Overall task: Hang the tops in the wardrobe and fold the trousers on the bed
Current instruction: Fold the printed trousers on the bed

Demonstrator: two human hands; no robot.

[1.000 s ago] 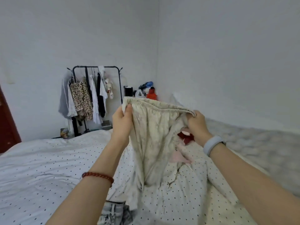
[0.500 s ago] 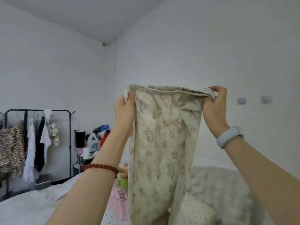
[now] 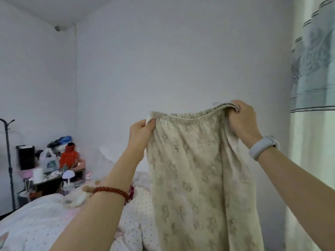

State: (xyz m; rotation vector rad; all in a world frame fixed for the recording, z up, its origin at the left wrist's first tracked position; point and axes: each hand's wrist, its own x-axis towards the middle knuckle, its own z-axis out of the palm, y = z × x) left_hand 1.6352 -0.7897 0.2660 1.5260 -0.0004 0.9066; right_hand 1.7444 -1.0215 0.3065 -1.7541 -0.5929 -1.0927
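With my left hand (image 3: 140,132) and right hand (image 3: 243,122) each pinching a waistband corner of the trousers (image 3: 195,178), which hang below my fingers above the bed (image 3: 36,221), I should level the band before lowering.

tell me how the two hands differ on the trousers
The left hand pinches one end of the waistband lower down; the right hand grips the other end higher, so the trousers hang tilted. The left wrist carries a red bead bracelet; the right wrist a pale band. Both hold the waistband, with the legs hanging down.
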